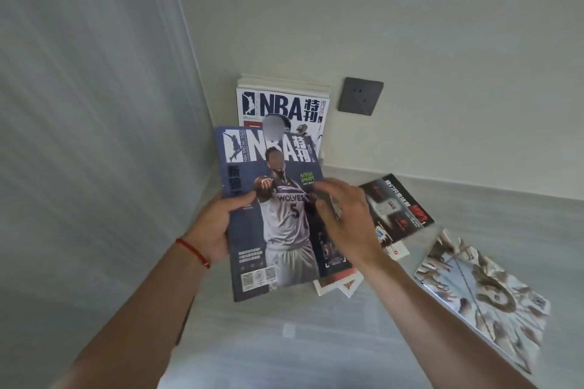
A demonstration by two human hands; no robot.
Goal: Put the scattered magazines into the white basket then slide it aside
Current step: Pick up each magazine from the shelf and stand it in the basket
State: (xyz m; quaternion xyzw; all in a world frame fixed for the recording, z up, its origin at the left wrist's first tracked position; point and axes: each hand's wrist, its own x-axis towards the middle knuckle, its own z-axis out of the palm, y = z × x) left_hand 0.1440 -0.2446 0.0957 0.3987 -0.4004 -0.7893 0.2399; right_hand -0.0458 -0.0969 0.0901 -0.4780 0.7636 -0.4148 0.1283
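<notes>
A blue NBA magazine point(278, 224) with a Wolves player on its cover is held up over the floor. My left hand point(215, 224) grips its left edge, thumb on the cover. My right hand point(344, 218) is at its right edge, fingers curled round the pages. Behind it, several magazines with a white NBA cover point(284, 104) in front stand upright in the wall corner; the white basket that may hold them is hidden. A dark magazine point(398, 208) and a brown-and-white patterned magazine point(480, 297) lie on the floor to the right.
A grey wall socket point(360, 96) is on the back wall. A pale wall panel point(94, 104) closes the left side. White-edged papers point(341, 284) poke out beneath the held magazine. The grey floor point(300, 335) stretches toward me.
</notes>
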